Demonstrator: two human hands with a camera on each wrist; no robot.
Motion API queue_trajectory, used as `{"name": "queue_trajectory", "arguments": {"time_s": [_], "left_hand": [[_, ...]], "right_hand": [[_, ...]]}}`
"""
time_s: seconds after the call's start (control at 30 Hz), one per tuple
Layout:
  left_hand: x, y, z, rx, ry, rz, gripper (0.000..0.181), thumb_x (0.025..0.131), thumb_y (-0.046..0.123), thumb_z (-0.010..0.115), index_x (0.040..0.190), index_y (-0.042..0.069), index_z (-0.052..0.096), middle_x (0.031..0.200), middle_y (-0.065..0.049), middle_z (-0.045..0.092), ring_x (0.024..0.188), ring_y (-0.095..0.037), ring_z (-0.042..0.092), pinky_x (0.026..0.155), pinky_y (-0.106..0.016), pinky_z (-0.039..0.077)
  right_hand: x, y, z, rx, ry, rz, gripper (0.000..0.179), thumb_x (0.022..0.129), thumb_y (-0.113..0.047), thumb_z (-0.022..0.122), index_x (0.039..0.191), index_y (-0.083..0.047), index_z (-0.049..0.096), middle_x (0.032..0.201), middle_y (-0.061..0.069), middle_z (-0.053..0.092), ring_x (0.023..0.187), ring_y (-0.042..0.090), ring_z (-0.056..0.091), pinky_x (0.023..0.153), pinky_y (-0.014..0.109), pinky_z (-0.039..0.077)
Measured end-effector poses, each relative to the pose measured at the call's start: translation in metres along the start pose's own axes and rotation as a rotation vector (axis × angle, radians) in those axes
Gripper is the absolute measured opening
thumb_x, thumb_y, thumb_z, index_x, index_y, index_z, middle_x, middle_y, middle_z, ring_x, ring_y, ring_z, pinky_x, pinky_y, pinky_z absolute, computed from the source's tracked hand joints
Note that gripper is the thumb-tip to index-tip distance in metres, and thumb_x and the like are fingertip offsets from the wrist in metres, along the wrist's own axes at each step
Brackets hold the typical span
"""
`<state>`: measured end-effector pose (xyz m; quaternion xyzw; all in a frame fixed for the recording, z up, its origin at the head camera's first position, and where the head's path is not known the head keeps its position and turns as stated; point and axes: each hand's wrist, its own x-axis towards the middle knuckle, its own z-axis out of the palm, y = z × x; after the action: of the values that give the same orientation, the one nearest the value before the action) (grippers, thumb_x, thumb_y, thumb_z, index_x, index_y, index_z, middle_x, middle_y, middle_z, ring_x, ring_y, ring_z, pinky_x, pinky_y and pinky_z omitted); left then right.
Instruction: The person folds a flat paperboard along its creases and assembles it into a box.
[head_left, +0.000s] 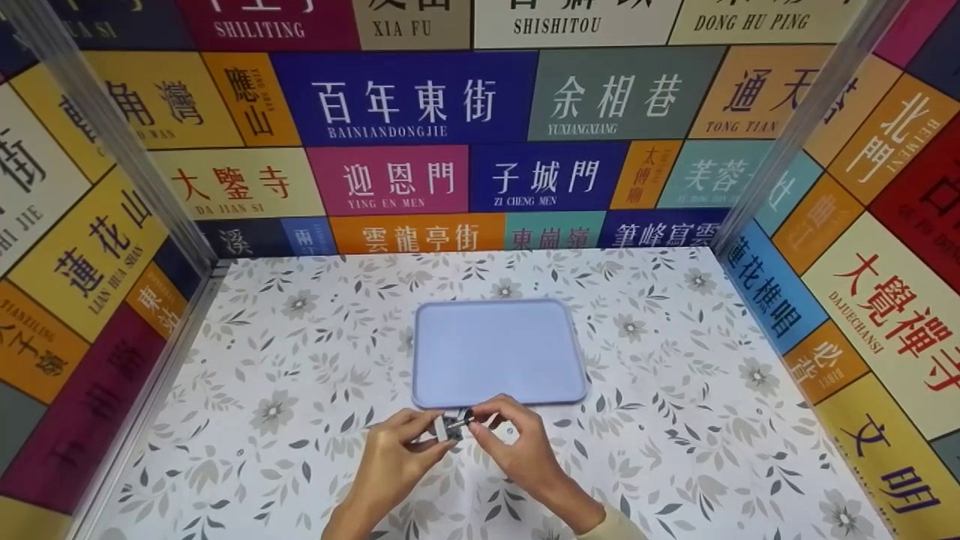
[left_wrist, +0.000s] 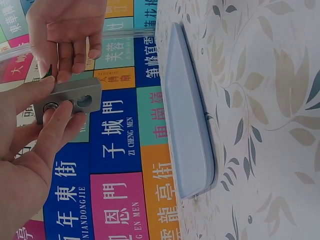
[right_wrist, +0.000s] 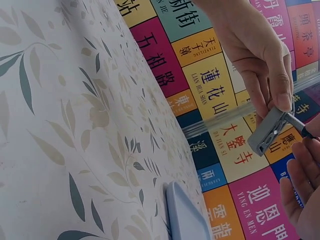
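Note:
Between the thumb and fingers of my left hand (head_left: 396,450) is a small grey metal block (right_wrist: 266,131). One face has round holes in the left wrist view, and the right wrist view shows a slotted recess in another. My right hand (head_left: 519,444) pinches the black knob (head_left: 469,415) of a threaded screw (right_wrist: 296,121). The screw's shank points at the block and meets it near my left thumb; how deep it sits cannot be made out. Both hands are close together, held above the table just in front of the tray.
A pale blue rectangular tray (head_left: 499,352) lies on the table (head_left: 660,450), whose cover has a leaf and flower print. Colourful panels (head_left: 405,97) with lettering stand behind and at both sides, with clear corner posts (head_left: 787,142) between them.

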<state>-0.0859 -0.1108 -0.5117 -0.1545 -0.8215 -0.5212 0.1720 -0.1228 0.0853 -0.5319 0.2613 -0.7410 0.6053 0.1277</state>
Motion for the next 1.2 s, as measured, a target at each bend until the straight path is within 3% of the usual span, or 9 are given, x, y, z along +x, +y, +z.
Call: {"name": "queue_trajectory", "arguments": {"time_s": [0.27, 0.67, 0.8, 0.93, 1.03, 1.2], "left_hand": [[0.0005, 0.0002, 0.0001, -0.039, -0.036, -0.040, 0.036, 0.077, 0.003, 0.085, 0.111, -0.002, 0.075, 0.094, -0.009, 0.072, 0.085, -0.018, 0.073, 0.073, -0.017, 0.065], [0.0009, -0.0005, 0.0004, -0.053, -0.066, -0.083, 0.036, 0.079, 0.005, 0.084, 0.113, -0.003, 0.074, 0.093, -0.009, 0.071, 0.085, -0.015, 0.073, 0.075, -0.017, 0.064], [0.0006, 0.0016, 0.0002, -0.028, -0.043, -0.071, 0.035, 0.078, 0.008, 0.086, 0.111, 0.000, 0.076, 0.092, -0.007, 0.071, 0.083, -0.016, 0.073, 0.073, -0.017, 0.065], [0.0008, 0.0030, -0.0004, -0.017, -0.014, -0.058, 0.035, 0.077, 0.009, 0.087, 0.110, 0.001, 0.076, 0.091, -0.006, 0.071, 0.082, -0.015, 0.072, 0.071, -0.017, 0.065], [0.0008, 0.0031, 0.0000, -0.018, -0.001, -0.038, 0.036, 0.076, 0.007, 0.087, 0.109, 0.000, 0.076, 0.090, -0.007, 0.071, 0.081, -0.015, 0.072, 0.071, -0.017, 0.065], [0.0010, 0.0027, 0.0003, -0.016, -0.001, -0.020, 0.036, 0.075, 0.005, 0.087, 0.109, -0.002, 0.076, 0.091, -0.009, 0.071, 0.081, -0.018, 0.073, 0.070, -0.017, 0.065]], "right_hand": [[0.0016, -0.0002, -0.0032, 0.025, -0.011, -0.052, 0.020, 0.088, 0.001, 0.072, 0.105, -0.009, 0.073, 0.096, 0.006, 0.071, 0.088, 0.021, 0.065, 0.072, 0.034, 0.062], [0.0010, 0.0020, -0.0037, 0.014, 0.040, -0.192, 0.029, 0.082, 0.017, 0.070, 0.102, -0.003, 0.073, 0.094, 0.012, 0.067, 0.089, 0.020, 0.063, 0.070, 0.026, 0.060], [-0.0013, 0.0010, -0.0062, 0.046, 0.054, -0.129, 0.021, 0.086, 0.014, 0.065, 0.099, -0.001, 0.070, 0.095, 0.012, 0.065, 0.090, 0.019, 0.062, 0.073, 0.027, 0.060], [-0.0037, 0.0001, -0.0077, 0.077, 0.049, -0.031, 0.013, 0.091, 0.007, 0.061, 0.089, -0.005, 0.065, 0.084, 0.010, 0.064, 0.080, 0.013, 0.061, 0.071, 0.025, 0.058], [-0.0045, 0.0001, -0.0065, 0.046, 0.033, 0.018, 0.014, 0.093, 0.001, 0.064, 0.084, -0.010, 0.065, 0.076, 0.008, 0.065, 0.074, 0.008, 0.061, 0.068, 0.024, 0.058], [-0.0028, -0.0018, -0.0026, -0.019, 0.030, 0.077, 0.010, 0.091, -0.003, 0.070, 0.086, -0.012, 0.071, 0.078, 0.005, 0.070, 0.074, 0.005, 0.063, 0.065, 0.025, 0.058]]}}
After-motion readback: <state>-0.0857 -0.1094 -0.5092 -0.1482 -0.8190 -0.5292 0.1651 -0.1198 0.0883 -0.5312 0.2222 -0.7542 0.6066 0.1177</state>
